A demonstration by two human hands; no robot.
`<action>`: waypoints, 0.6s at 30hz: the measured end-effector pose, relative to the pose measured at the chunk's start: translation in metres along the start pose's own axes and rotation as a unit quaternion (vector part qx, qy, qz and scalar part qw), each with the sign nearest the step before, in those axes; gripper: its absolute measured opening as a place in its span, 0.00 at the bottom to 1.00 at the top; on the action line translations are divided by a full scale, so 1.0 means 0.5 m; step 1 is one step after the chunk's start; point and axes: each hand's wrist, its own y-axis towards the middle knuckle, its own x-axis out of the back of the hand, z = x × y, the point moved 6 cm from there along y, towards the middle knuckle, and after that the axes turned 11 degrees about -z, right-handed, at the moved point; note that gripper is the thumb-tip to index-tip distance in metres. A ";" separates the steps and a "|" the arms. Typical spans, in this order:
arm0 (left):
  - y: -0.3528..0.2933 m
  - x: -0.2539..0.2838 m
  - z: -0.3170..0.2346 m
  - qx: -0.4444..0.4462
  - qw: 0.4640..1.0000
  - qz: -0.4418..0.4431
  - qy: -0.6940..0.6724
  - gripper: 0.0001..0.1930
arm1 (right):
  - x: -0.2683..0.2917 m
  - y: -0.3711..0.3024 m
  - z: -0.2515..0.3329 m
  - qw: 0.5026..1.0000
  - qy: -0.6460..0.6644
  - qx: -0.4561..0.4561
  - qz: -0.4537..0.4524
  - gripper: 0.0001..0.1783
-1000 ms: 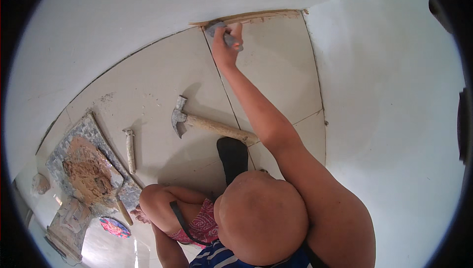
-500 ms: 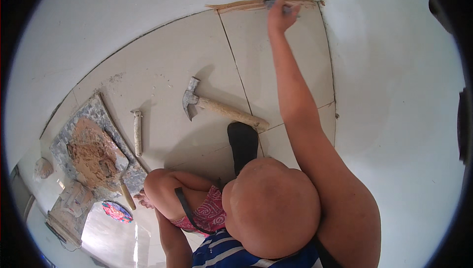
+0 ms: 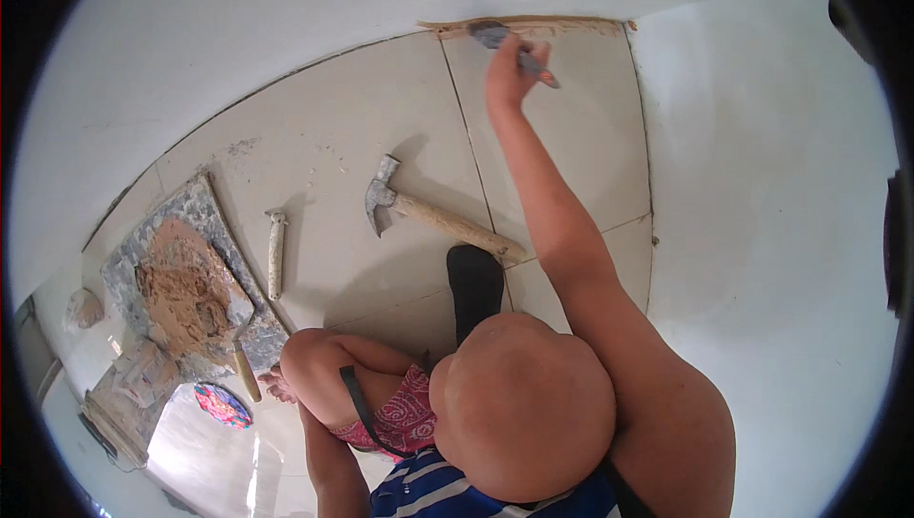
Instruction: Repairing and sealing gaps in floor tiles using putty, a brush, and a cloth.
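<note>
At the far wall's base, my right hand [image 3: 515, 70] is closed round a putty knife [image 3: 491, 36] with a dark, flat head and an orange mark at its handle end. The head meets a strip of brown filler [image 3: 581, 22] along the joint between floor tiles and wall. My left arm [image 3: 335, 470] comes in at the lower edge beside my bent knee. Some digits [image 3: 275, 386] show at that knee; I cannot make out whether they are fingers or toes, and the rest is hidden.
A claw hammer [image 3: 438, 216] lies mid-floor, with a pale short-handled tool [image 3: 276, 254] left of it. Farther left, a stained board [image 3: 221, 204] bears brown mortar [image 3: 181, 294] and a trowel [image 3: 245, 366]. A colourful round item [image 3: 223, 407] lies nearby. Walls bound the far and right sides.
My right hand has moved left and a little nearer along the filler strip with the putty knife, whose handle now shows more. The whole view has shifted slightly.
</note>
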 end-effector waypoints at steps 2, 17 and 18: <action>-0.002 -0.002 -0.004 0.002 1.000 0.002 -0.001 0.29 | -0.004 0.015 -0.002 1.000 -0.016 -0.002 0.003 0.12; -0.013 -0.010 -0.007 0.006 1.000 0.010 -0.002 0.30 | -0.036 -0.032 0.003 0.996 -0.030 -0.007 0.083 0.11; -0.011 -0.007 -0.004 0.008 1.000 0.008 -0.002 0.30 | -0.044 -0.044 0.005 0.996 -0.027 -0.006 0.086 0.11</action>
